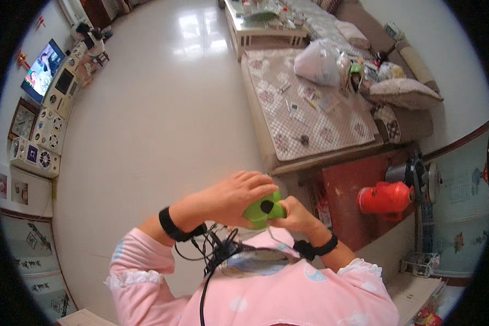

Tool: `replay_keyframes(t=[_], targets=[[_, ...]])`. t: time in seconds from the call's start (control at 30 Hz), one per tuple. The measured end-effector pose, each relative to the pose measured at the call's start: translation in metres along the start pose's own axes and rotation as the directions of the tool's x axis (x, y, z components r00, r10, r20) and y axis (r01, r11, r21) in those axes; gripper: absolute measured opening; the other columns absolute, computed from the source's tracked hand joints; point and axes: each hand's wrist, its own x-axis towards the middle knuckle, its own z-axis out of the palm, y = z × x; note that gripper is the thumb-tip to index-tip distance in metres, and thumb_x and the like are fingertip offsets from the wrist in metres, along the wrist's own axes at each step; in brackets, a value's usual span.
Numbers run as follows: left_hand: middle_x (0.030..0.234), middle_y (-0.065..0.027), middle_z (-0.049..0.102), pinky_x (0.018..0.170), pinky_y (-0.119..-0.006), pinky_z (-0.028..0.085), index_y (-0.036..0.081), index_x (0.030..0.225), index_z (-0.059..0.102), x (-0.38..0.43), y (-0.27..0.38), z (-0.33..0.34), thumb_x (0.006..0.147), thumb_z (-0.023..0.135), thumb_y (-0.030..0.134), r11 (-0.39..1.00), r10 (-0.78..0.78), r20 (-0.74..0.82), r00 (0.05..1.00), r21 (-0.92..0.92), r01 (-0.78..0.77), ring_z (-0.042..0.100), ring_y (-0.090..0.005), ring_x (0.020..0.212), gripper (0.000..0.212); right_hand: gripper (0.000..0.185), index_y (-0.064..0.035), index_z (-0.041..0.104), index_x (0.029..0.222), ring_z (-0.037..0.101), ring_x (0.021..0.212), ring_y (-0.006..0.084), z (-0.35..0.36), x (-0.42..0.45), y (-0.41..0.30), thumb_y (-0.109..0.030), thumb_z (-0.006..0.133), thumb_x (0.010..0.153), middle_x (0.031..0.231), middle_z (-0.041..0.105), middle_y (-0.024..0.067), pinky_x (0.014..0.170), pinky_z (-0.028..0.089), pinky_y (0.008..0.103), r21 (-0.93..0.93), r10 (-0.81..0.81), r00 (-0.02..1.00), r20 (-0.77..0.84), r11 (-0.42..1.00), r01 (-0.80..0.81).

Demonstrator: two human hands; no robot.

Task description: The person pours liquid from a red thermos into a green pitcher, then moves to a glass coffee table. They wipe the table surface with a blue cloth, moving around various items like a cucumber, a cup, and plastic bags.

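Both hands hold a green object (256, 216) with a dark round spot, in front of my chest. My left hand (232, 197) lies over its left side and upper edge, fingers spread along the top. My right hand (296, 215) grips its right edge, the thumb against the near face. A thin pale cord or strap (274, 235) hangs below it, and where its ends go cannot be told. The hands cover much of the object, so its exact kind is unclear. Each wrist wears a black band.
Black cables (220, 248) hang at my chest. To the right, a red thermos flask (385, 199) stands on a red-topped table (346, 195). Ahead is a sofa with a quilted cover (322, 130), bags and small items. A seated person (91, 42) is at the far left near a television (45, 69).
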Motion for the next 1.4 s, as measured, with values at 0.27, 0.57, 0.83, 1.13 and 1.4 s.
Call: replay_keyframes(t=[0.27, 0.57, 0.83, 1.13, 1.4], targets=[[0.142, -0.0128, 0.039, 0.105, -0.043, 0.034, 0.011, 0.135, 0.045, -0.086, -0.058, -0.111, 0.075, 0.077, 0.020, 0.927, -0.352, -0.303, 0.886, -0.245, 0.285, 0.039, -0.0285, 0.130, 0.069, 0.051, -0.0037, 0.061, 0.072, 0.048, 0.049, 0.0043, 0.010, 0.076, 0.009, -0.053, 0.070, 0.079, 0.055, 0.053, -0.0022, 0.043, 0.034, 0.0210, 0.267, 0.208, 0.978, 0.030, 0.941, -0.208], [0.125, -0.0102, 0.055, 0.094, -0.035, 0.046, 0.003, 0.129, 0.048, -0.318, -0.241, -0.139, 0.086, 0.064, 0.012, 0.455, -0.889, -0.333, 0.314, -0.578, 0.677, 0.054, -0.0197, 0.111, 0.046, 0.052, -0.0052, 0.055, 0.060, 0.044, 0.043, 0.0071, -0.034, 0.197, 0.036, -0.047, 0.058, 0.091, 0.051, 0.049, -0.0006, 0.039, 0.031, 0.0248, 0.395, 0.406, 0.886, -0.224, 0.869, -0.299], [0.065, -0.0066, 0.059, 0.054, -0.030, 0.046, -0.002, 0.096, 0.059, -0.502, -0.242, 0.079, 0.087, 0.057, 0.019, -0.379, -0.848, 0.102, -0.520, -0.802, 0.461, 0.055, -0.0175, 0.056, 0.023, 0.047, -0.0033, 0.057, 0.066, 0.045, 0.043, 0.0088, -0.123, 0.285, 0.062, -0.045, 0.062, 0.088, 0.053, 0.050, -0.0002, 0.039, 0.032, 0.0267, 0.424, 0.519, 0.808, -0.278, 0.821, -0.382], [0.072, -0.0143, 0.065, 0.064, -0.036, 0.051, -0.002, 0.093, 0.064, -0.409, -0.400, 0.121, 0.082, 0.057, 0.023, -0.581, -0.811, 0.444, -0.382, -0.693, 0.427, 0.063, -0.0264, 0.066, 0.028, 0.031, -0.0037, 0.059, 0.072, 0.050, 0.046, 0.0120, -0.168, 0.429, 0.110, -0.029, 0.075, 0.081, 0.056, 0.053, 0.0022, 0.043, 0.036, 0.0273, 0.389, 0.568, 0.660, -0.491, 0.821, -0.417], [0.090, -0.0204, 0.068, 0.080, -0.040, 0.052, 0.001, 0.097, 0.068, -0.406, -0.754, -0.132, 0.081, 0.058, 0.027, -0.030, -0.977, -0.162, -0.140, -0.542, 0.840, 0.067, -0.0334, 0.086, 0.032, 0.015, -0.0012, 0.063, 0.066, 0.055, 0.049, 0.0192, -0.202, 0.567, 0.079, -0.009, 0.072, 0.074, 0.056, 0.058, 0.0078, 0.050, 0.041, 0.0336, 0.555, 0.642, 0.510, -0.572, 0.761, -0.335]])
